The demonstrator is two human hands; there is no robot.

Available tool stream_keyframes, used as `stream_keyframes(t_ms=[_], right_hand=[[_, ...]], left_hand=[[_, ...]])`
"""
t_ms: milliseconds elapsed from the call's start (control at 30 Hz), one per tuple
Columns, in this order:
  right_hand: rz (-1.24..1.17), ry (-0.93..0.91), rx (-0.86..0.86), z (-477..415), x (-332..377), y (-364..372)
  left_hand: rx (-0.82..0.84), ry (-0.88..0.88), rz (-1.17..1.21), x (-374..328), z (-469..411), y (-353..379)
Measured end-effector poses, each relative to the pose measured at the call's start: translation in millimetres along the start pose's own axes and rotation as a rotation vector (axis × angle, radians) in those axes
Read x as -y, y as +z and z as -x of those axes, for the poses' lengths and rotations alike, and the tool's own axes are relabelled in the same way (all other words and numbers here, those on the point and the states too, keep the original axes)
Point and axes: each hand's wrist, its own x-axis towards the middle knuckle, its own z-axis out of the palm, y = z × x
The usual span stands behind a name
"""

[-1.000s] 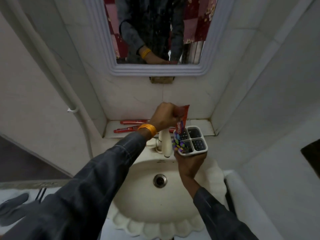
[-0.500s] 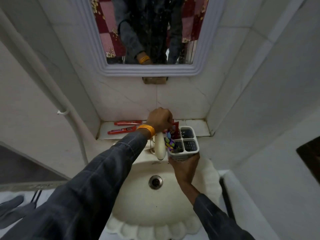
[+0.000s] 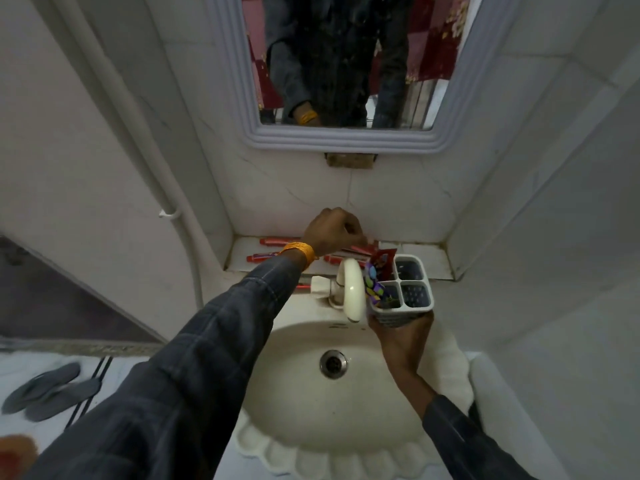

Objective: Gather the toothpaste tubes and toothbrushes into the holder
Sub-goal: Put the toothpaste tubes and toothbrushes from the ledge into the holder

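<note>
My right hand [image 3: 401, 341] holds the white four-compartment holder [image 3: 417, 306] from below, over the right side of the sink. A red toothpaste tube [image 3: 385, 259] stands in its back-left compartment and a colourful tube [image 3: 372, 285] in the front-left one. The two right compartments look empty. My left hand [image 3: 332, 230] reaches over the tiled shelf [image 3: 415, 258], fingers curled down onto a red tube [image 3: 358, 250] lying there. Whether it grips that tube is unclear. More red tubes [image 3: 277, 241] [image 3: 261, 258] lie on the shelf's left part.
A cream tap [image 3: 353, 292] stands just left of the holder, above the scalloped sink [image 3: 311, 403]. A mirror [image 3: 346, 64] hangs on the wall above the shelf. A white pipe [image 3: 166, 188] runs down the left wall. Grey slippers [image 3: 48, 389] lie on the floor at the left.
My left hand pushed the red tube down into the holder's back-left compartment, let it go, and moved back up to the shelf. The holder stayed in my right hand.
</note>
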Motion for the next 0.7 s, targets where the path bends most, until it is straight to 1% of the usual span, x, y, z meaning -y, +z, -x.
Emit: stream_keyframes(t_ms=[67,100,133,167,267,333,433,533,600,700], right_hand=[[-0.012,-0.018,0.002,-2,-2,0],[-0.011,-0.021,0.003,-4,-3,0],[-0.015,-0.023,0.009,-4,-4,1],[-0.027,-0.023,0.016,-3,-5,3],[-0.043,-0.032,0.013,-1,-3,5],[-0.051,-0.042,0.014,0,-2,5],[-0.027,-0.033,0.021,1,1,4],[-0.009,-0.034,0.027,2,1,4],[0.009,-0.030,0.022,1,1,4],[0.041,-0.024,0.022,3,1,3]], left_hand=[[-0.089,-0.118,-0.053,32,8,-7],[-0.094,-0.183,-0.121,51,15,-8],[-0.057,-0.238,-0.201,70,26,-9],[0.016,-0.275,-0.277,89,37,-7],[0.246,-0.323,-0.429,119,64,11],[0.299,-0.335,-0.453,124,72,29],[0.267,-0.293,-0.521,128,75,49],[0.248,-0.279,-0.552,128,72,48],[0.227,-0.295,-0.542,126,69,34],[0.148,-0.303,-0.491,116,61,-8]])
